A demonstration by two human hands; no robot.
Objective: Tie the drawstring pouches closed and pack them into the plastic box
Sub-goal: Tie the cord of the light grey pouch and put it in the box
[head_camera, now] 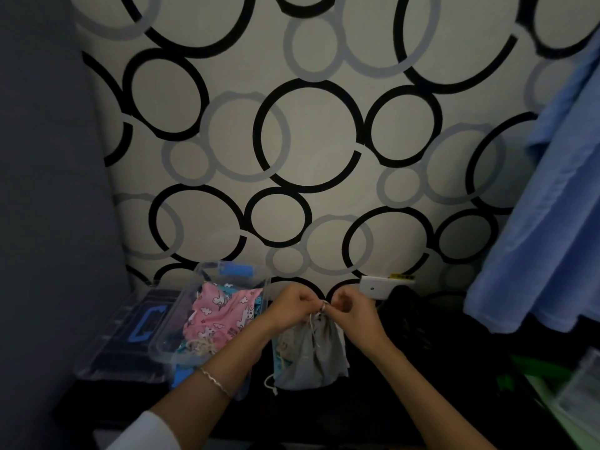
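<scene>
**Both hands on the cord at the grey pouch's neck**

Head view: the left hand and right hand meet knuckle to knuckle, fingers curled, each pinching the white drawstring at the gathered top of the grey pouch. The pouch lies on the dark tabletop, just right of the clear plastic box, and a loose cord end trails off its lower left corner. A teal pouch peeks out from under its left edge. Inside the box, a pink unicorn-print pouch sits on top. The box's lid, with a blue clip, lies flat to the left, touching the box. A thin bracelet circles the left wrist. Blue cloth hangs at the right.
</scene>
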